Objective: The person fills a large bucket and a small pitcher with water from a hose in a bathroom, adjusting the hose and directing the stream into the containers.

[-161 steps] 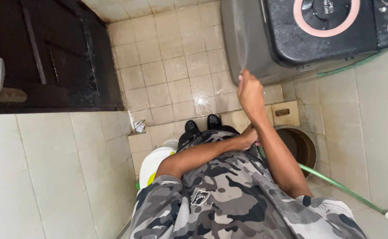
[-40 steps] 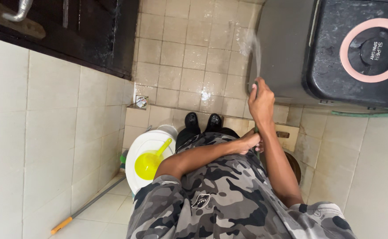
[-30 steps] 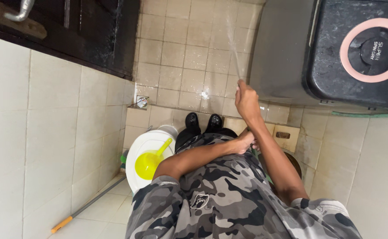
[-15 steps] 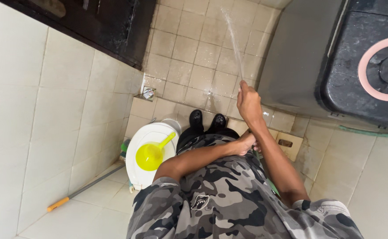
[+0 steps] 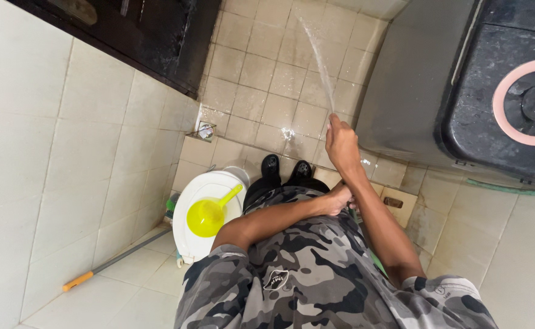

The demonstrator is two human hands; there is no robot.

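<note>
The right hand (image 5: 342, 144) is closed around a hose nozzle hidden in its grip, raised just beside the washing machine (image 5: 462, 91), sending a water jet (image 5: 319, 61) over the tiled floor (image 5: 261, 73). The left hand (image 5: 339, 200), below it, seems curled around the hose; its grip cannot be told. Tiles near the machine look wet; those further off still look dry.

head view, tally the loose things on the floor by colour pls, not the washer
White: 1, the bucket by the wall
Yellow: 1, the dipper resting in the bucket
Grey with an orange tip: 1, the long stick lying along the wall
Black: 2, the shoes on the person's feet
Total: 5
</note>
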